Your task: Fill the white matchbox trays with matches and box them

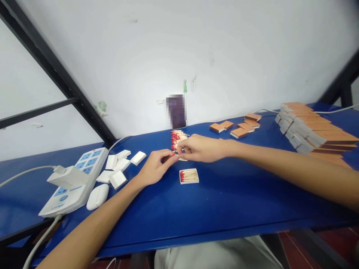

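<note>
My left hand (157, 167) is closed in a pinch at the near edge of a pile of red-tipped matches (176, 137). A red match head shows at its fingertips. My right hand (199, 148) comes in from the other side, thumb and fingers pinched on pale matchsticks (183, 159) just beside the left fingertips. How many matches each hand has is too small to tell. Nearer to me on the blue table lies a small white matchbox tray (189, 182) with several matches in it, their red heads to the left.
Several white empty trays (122, 165), an earphone case (98, 197) and a power strip (92, 164) with a plugged-in charger (68, 178) lie left. Loose orange matchboxes (239, 132) and a large stack of boxes (316, 129) stand right. A phone (176, 112) leans against the wall.
</note>
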Demonstrator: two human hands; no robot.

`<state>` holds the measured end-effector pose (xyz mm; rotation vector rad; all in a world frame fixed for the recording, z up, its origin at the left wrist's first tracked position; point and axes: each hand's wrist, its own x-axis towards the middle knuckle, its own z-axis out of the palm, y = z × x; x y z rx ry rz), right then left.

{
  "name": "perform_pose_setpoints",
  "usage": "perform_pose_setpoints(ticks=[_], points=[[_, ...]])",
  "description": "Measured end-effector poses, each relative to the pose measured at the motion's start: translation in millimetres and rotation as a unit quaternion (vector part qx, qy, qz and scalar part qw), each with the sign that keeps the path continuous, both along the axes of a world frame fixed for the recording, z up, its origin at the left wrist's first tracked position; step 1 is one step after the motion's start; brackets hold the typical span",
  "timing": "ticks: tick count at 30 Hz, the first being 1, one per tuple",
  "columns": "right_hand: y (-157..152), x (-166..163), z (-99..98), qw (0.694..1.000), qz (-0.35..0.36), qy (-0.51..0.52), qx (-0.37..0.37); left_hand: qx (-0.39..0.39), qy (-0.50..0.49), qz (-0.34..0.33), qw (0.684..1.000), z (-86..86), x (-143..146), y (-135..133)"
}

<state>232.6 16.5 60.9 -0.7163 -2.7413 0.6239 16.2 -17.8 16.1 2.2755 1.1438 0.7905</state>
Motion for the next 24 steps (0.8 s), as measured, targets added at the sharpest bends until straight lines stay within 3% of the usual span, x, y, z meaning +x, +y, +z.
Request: perform_pose_setpoints(ticks=[4, 7, 13, 24], points=[[-20, 6, 27.1, 0.997, 0.044, -0.065, -0.007, 0.010, 0.014, -0.051, 0.999, 8.1, 9, -16], [-28, 7, 34.7, 0.990, 0.067, -0.119, -0.030, 0.049, 0.043, -0.092, 0.994, 8.1, 13, -25], [-22, 6, 25.0, 0.981, 0.082, -0.161, -0.069, 0.162, 0.089, -0.100, 0.978, -1.7, 12, -24], [-19, 6, 16.4, 0.979, 0.106, -0.161, -0.069, 0.123, 0.095, -0.104, 0.982, -3.9, 9, -22]])
